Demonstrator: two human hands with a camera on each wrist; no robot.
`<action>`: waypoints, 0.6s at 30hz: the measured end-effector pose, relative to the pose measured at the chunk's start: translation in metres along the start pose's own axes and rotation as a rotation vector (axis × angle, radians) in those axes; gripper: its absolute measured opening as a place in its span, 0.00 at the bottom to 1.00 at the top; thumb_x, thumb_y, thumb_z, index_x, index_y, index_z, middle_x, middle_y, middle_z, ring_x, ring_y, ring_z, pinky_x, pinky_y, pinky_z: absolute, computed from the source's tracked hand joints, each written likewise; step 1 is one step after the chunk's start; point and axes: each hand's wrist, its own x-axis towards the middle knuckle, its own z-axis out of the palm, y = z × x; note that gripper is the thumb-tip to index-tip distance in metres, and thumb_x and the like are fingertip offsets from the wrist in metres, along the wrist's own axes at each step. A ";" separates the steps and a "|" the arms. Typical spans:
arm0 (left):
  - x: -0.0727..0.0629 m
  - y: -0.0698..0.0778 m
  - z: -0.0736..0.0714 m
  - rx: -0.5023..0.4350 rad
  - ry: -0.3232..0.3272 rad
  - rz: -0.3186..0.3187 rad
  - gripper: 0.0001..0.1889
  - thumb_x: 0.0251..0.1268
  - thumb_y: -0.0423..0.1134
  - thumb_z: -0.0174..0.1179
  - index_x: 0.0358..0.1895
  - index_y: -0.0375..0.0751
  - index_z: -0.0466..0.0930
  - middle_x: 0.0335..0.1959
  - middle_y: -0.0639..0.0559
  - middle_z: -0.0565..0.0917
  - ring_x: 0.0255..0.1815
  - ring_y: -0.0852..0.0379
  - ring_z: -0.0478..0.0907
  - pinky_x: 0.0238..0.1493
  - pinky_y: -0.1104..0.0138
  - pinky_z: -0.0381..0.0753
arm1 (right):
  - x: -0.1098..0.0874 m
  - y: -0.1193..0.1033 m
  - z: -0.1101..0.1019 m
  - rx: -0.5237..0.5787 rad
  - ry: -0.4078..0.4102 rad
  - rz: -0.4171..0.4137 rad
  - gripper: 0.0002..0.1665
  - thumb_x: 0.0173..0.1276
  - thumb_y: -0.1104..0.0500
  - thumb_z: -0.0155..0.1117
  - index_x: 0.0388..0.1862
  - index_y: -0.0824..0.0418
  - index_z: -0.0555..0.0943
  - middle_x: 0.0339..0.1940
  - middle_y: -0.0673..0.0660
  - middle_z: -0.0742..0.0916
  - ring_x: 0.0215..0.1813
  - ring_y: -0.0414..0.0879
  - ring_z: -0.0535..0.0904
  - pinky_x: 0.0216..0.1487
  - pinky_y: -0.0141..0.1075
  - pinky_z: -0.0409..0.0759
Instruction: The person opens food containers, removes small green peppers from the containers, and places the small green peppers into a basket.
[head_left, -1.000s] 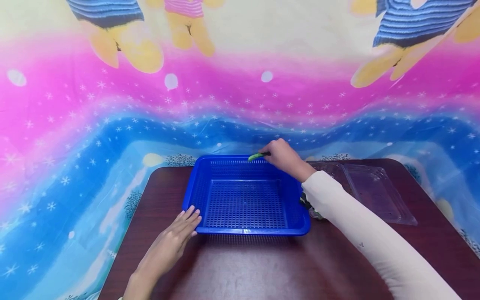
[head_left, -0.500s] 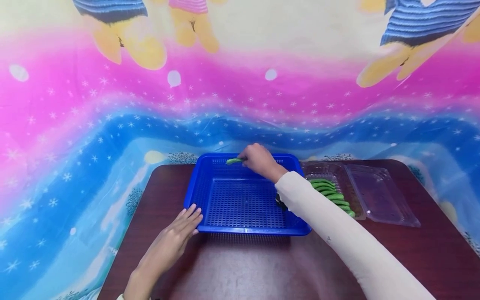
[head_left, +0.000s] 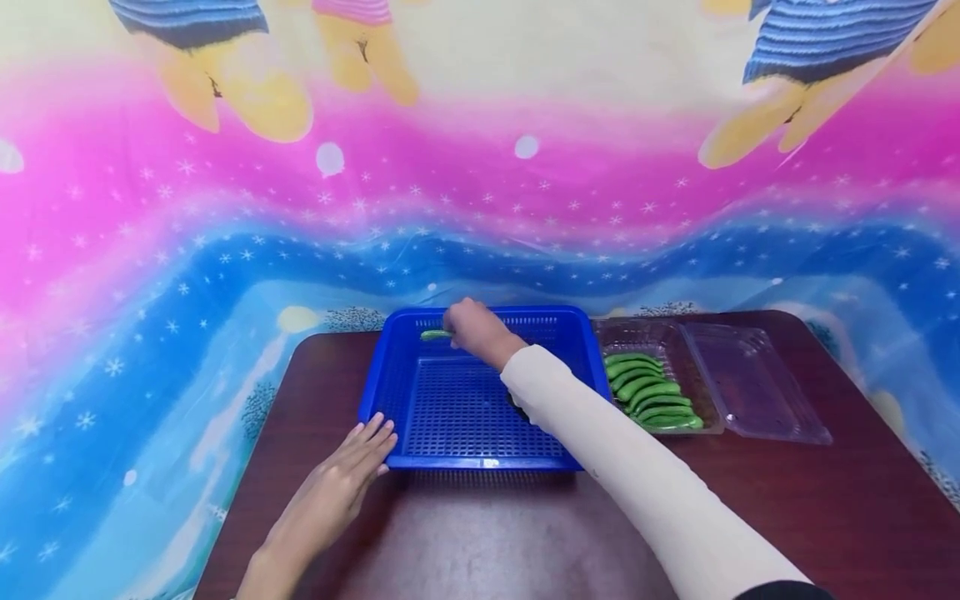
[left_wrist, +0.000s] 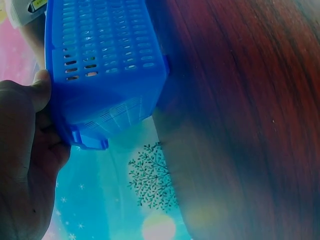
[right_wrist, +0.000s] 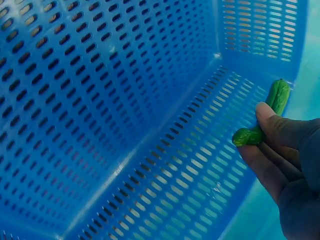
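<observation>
A blue plastic basket (head_left: 487,462) with slotted walls stands on the table. My right hand (head_left: 472,327) is over its back part and pinches a small curved cucumber (right_wrist: 280,97) between thumb and fingers, close to the slotted back wall in the right wrist view. One end of the cucumber pokes out to the left of the fingers in the head view. My left hand (head_left: 341,479) rests on the basket's front left corner, its fingers straight over the rim. From the left wrist, the thumb (left_wrist: 42,87) shows against the rim. No cucumbers show in the visible part of the basket floor.
Right of the basket stands a clear plastic box (head_left: 701,400) with several green cucumbers (head_left: 648,392) lying in a row. Its clear lid (head_left: 757,383) lies folded out to the right. Behind the brown table (head_left: 480,542) hangs a printed cloth (head_left: 480,192).
My right hand has moved left across the basket with the cucumber, lowering slightly. The row of cucumbers in the box has come into view from behind the sleeve. The left hand has stayed at the corner.
</observation>
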 end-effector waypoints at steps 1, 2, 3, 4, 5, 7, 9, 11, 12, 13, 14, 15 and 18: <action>0.000 0.000 0.000 0.001 0.002 0.002 0.21 0.83 0.43 0.48 0.65 0.33 0.80 0.66 0.40 0.82 0.70 0.40 0.77 0.86 0.70 0.49 | 0.002 0.000 0.004 -0.005 0.000 0.008 0.36 0.66 0.70 0.71 0.25 0.52 0.50 0.25 0.47 0.51 0.25 0.42 0.48 0.28 0.32 0.53; -0.001 -0.001 0.000 0.003 0.004 0.005 0.22 0.84 0.43 0.46 0.65 0.33 0.80 0.66 0.40 0.82 0.70 0.40 0.77 0.86 0.70 0.49 | 0.004 -0.001 0.008 -0.015 -0.003 0.015 0.36 0.66 0.70 0.71 0.26 0.52 0.50 0.26 0.48 0.51 0.26 0.42 0.48 0.29 0.32 0.53; -0.001 -0.001 0.000 0.005 0.008 0.007 0.23 0.84 0.44 0.45 0.65 0.33 0.80 0.66 0.40 0.82 0.70 0.40 0.77 0.86 0.69 0.50 | 0.005 -0.001 0.011 -0.031 -0.001 0.023 0.36 0.66 0.70 0.71 0.26 0.52 0.50 0.26 0.48 0.51 0.27 0.43 0.48 0.29 0.33 0.53; -0.001 -0.001 0.000 0.006 0.012 0.008 0.23 0.85 0.45 0.43 0.65 0.33 0.80 0.66 0.40 0.82 0.70 0.40 0.77 0.86 0.69 0.50 | 0.008 -0.001 0.015 -0.050 0.005 0.031 0.34 0.66 0.69 0.71 0.25 0.53 0.52 0.25 0.48 0.53 0.27 0.42 0.50 0.29 0.33 0.54; -0.002 -0.001 0.000 0.009 0.015 0.008 0.24 0.85 0.45 0.42 0.65 0.33 0.80 0.66 0.41 0.82 0.70 0.40 0.77 0.86 0.69 0.50 | 0.010 -0.001 0.019 -0.069 0.016 0.039 0.32 0.66 0.68 0.72 0.23 0.54 0.56 0.23 0.46 0.56 0.26 0.41 0.52 0.29 0.33 0.56; -0.002 -0.001 0.000 0.012 0.018 0.002 0.24 0.85 0.46 0.42 0.66 0.34 0.79 0.66 0.41 0.82 0.70 0.41 0.77 0.85 0.68 0.51 | 0.013 -0.001 0.025 -0.117 0.024 0.060 0.27 0.66 0.66 0.73 0.22 0.55 0.63 0.22 0.46 0.61 0.27 0.41 0.56 0.29 0.34 0.60; -0.001 0.000 0.000 0.020 0.010 -0.002 0.23 0.84 0.45 0.45 0.66 0.35 0.79 0.66 0.42 0.82 0.71 0.42 0.77 0.85 0.67 0.53 | 0.016 -0.002 0.030 -0.151 0.026 0.089 0.21 0.67 0.65 0.73 0.22 0.55 0.70 0.22 0.46 0.67 0.28 0.41 0.61 0.30 0.35 0.65; 0.000 0.000 0.001 0.026 0.000 -0.008 0.21 0.83 0.44 0.48 0.67 0.36 0.79 0.67 0.43 0.82 0.71 0.43 0.76 0.84 0.65 0.55 | 0.019 -0.002 0.035 -0.173 0.024 0.112 0.14 0.67 0.64 0.73 0.24 0.55 0.79 0.23 0.45 0.75 0.29 0.40 0.68 0.31 0.35 0.74; 0.001 0.001 0.001 0.029 -0.006 -0.009 0.21 0.82 0.43 0.50 0.67 0.36 0.79 0.67 0.43 0.81 0.72 0.44 0.76 0.84 0.64 0.57 | 0.019 -0.002 0.037 -0.179 0.010 0.120 0.13 0.67 0.65 0.73 0.25 0.56 0.80 0.24 0.46 0.76 0.30 0.40 0.70 0.32 0.35 0.76; 0.001 0.001 0.001 0.034 -0.011 -0.008 0.21 0.82 0.43 0.50 0.67 0.36 0.79 0.67 0.43 0.81 0.72 0.44 0.76 0.83 0.63 0.58 | 0.020 -0.002 0.039 -0.192 -0.002 0.123 0.10 0.68 0.65 0.72 0.27 0.56 0.82 0.25 0.48 0.80 0.31 0.41 0.74 0.35 0.35 0.81; 0.001 0.001 0.001 0.040 -0.014 -0.008 0.21 0.82 0.43 0.50 0.67 0.36 0.79 0.67 0.43 0.81 0.72 0.44 0.76 0.83 0.61 0.60 | 0.021 -0.002 0.042 -0.201 -0.011 0.124 0.06 0.68 0.65 0.71 0.31 0.57 0.85 0.29 0.49 0.84 0.34 0.42 0.79 0.39 0.37 0.85; 0.001 0.001 0.001 0.041 -0.016 -0.009 0.21 0.82 0.43 0.50 0.67 0.36 0.79 0.67 0.43 0.82 0.72 0.44 0.76 0.82 0.60 0.61 | 0.022 -0.002 0.045 -0.216 -0.015 0.120 0.04 0.69 0.66 0.70 0.35 0.58 0.87 0.33 0.51 0.88 0.37 0.44 0.83 0.43 0.39 0.88; -0.001 -0.001 -0.002 0.050 -0.020 -0.008 0.21 0.83 0.44 0.48 0.67 0.36 0.79 0.67 0.43 0.82 0.72 0.45 0.76 0.83 0.61 0.61 | 0.027 -0.003 0.055 -0.285 -0.026 0.089 0.08 0.73 0.68 0.64 0.41 0.58 0.88 0.41 0.55 0.90 0.45 0.48 0.87 0.50 0.42 0.91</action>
